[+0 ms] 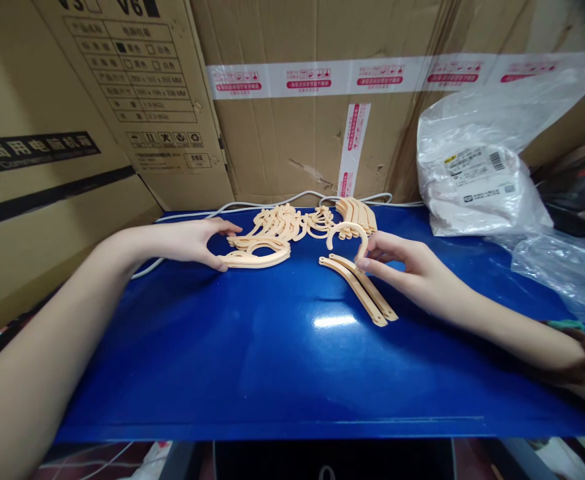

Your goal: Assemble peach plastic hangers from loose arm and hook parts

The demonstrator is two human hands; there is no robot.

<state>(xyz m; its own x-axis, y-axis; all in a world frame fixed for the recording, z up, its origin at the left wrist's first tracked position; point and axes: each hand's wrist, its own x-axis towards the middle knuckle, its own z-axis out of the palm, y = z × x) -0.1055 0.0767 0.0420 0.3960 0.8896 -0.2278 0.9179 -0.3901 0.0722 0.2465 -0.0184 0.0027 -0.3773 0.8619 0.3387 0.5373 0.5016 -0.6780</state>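
Note:
My left hand (197, 241) is at the left end of a small stack of beige folded plastic hangers (267, 259). Its thumb touches the near side, and its fingers curl round the far side. Between thumb and fingers, my right hand (397, 259) pinches a loose beige hanger hook (348, 229), raised a little off the table with its curve upward. Just below that hook, two curved hanger arms (357, 290) lie side by side on the blue table (272, 360). Behind them are a pile of loose hooks (285, 220) and a bundle of hanger arms (359, 212).
Cardboard boxes (282, 147) wall off the back and left of the table. A white plastic bag (477, 173) with a label sits at the back right, with clear crumpled plastic (567, 267) beside it. A white cable (272, 202) runs along the rear edge.

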